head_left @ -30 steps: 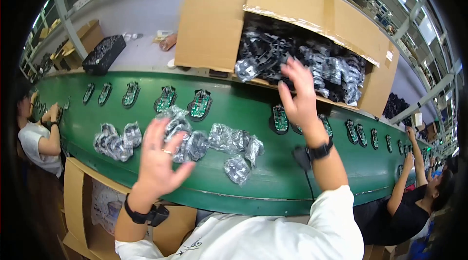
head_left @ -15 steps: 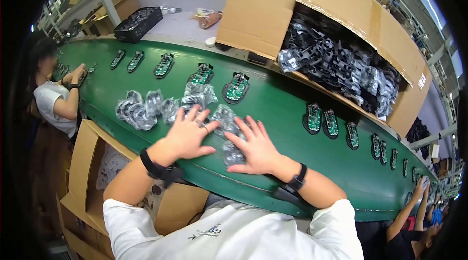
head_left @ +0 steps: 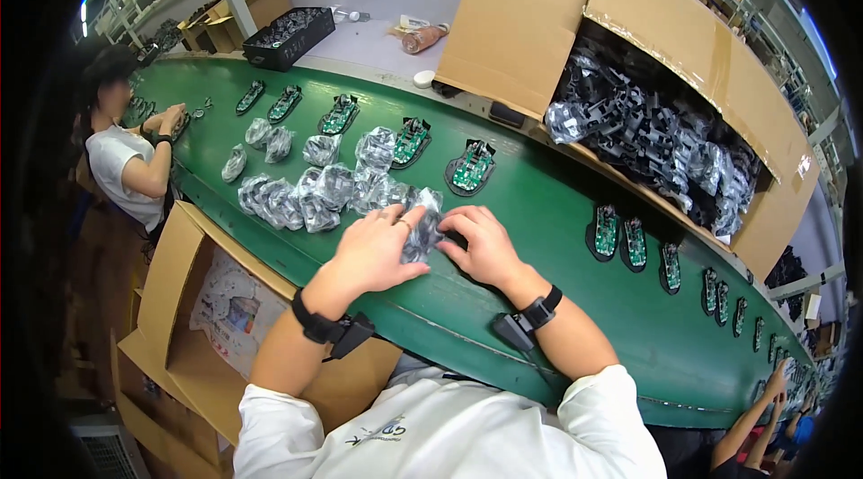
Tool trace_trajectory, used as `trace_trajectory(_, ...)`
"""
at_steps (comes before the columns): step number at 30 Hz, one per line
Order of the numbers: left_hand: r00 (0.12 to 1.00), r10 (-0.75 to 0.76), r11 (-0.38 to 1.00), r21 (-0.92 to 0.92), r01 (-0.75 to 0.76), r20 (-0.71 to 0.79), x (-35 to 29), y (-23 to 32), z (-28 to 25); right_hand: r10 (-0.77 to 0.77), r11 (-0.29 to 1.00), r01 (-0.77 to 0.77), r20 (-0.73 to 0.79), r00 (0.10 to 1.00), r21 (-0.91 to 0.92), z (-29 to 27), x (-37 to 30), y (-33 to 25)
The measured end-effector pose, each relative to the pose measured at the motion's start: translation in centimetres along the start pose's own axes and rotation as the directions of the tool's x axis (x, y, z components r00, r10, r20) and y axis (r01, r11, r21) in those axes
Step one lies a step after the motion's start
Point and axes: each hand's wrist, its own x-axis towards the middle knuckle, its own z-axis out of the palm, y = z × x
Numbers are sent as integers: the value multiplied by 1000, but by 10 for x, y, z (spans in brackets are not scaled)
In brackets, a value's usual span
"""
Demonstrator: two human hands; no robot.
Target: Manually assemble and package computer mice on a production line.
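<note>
Several parts wrapped in clear plastic bags point(head_left: 335, 184) lie in a cluster on the green conveyor belt point(head_left: 557, 299). My left hand point(head_left: 380, 252) rests over the right end of the cluster, fingers extended and thumb apart, touching a bagged part point(head_left: 422, 232). On the other side of that part is my right hand point(head_left: 483, 247), its fingers curled and thumb and forefinger at the bag's edge. What is inside the bags is too blurred to name. Just beyond my hands sits a green circuit board in a black shell point(head_left: 471, 168).
More circuit boards point(head_left: 605, 232) line the belt on both sides. An open cardboard box point(head_left: 674, 39) of black parts stands at the far right, a black tray point(head_left: 288, 37) far left. Another cardboard box point(head_left: 184, 272) is at near left. Co-workers sit at left point(head_left: 126, 151) and far right point(head_left: 760, 416).
The bagged parts at left have spread out, with several now lying apart behind the cluster. My right hand has gone from spread fingers to curled ones, and my hands have closed around the rightmost part.
</note>
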Motion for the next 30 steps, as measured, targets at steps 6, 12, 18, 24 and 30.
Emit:
trace_trajectory(6, 980, 23, 985, -165, -56, -196, 22, -7, 47, 455, 548, -400, 139, 879, 735, 2, -23, 8)
trace_trajectory(12, 983, -128, 156, -977, 148, 129, 27, -26, 57, 261, 402, -146, 40, 965, 904, -7, -20, -2)
trace_trajectory(18, 992, 52, -318, -940, 123, 112, 20, -19, 55, 381, 481, -282, 92, 920, 830, -5, -16, -9)
trace_trajectory(24, 996, 63, -354, -931, 88, 70, 16, -19, 46, 483, 364, -309, 105, 869, 879, -12, -15, 4)
trace_trajectory(30, 989, 0, 478, -869, -131, -149, 14, -2, 34, 558, 741, -493, -10, 830, 456, -37, 5, -13)
